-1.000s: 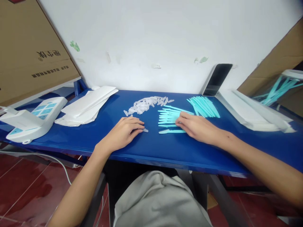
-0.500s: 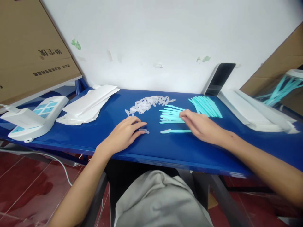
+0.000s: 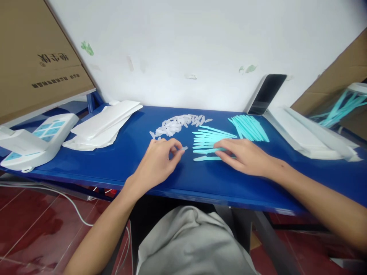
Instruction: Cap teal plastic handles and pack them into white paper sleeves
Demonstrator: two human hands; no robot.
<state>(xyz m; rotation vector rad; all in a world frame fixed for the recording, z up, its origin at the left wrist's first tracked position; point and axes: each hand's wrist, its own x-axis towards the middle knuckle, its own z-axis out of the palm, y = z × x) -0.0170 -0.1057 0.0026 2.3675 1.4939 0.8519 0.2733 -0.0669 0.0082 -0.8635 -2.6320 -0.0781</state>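
My left hand (image 3: 159, 160) pinches a small clear plastic cap (image 3: 183, 148) between thumb and fingertips, just above the blue table (image 3: 120, 160). My right hand (image 3: 243, 154) lies with its fingers pressed on a teal plastic stick (image 3: 205, 158), the nearest of a fanned row of teal sticks (image 3: 210, 136). Behind my left hand lies a heap of several clear caps (image 3: 176, 125). A second pile of teal sticks (image 3: 249, 128) sits further right.
White flat packets (image 3: 100, 126) lie at the left, beside a white device with blue keys (image 3: 34, 139). A phone (image 3: 266, 94) leans on the wall. White sleeves (image 3: 304, 133) and a clear tub of teal sticks (image 3: 344, 105) are at right. Cardboard boxes (image 3: 37, 57) flank both sides.
My left hand has picked a clear cap off the table and lifted it toward the teal sticks. My right hand has slid slightly nearer over the closest stick.
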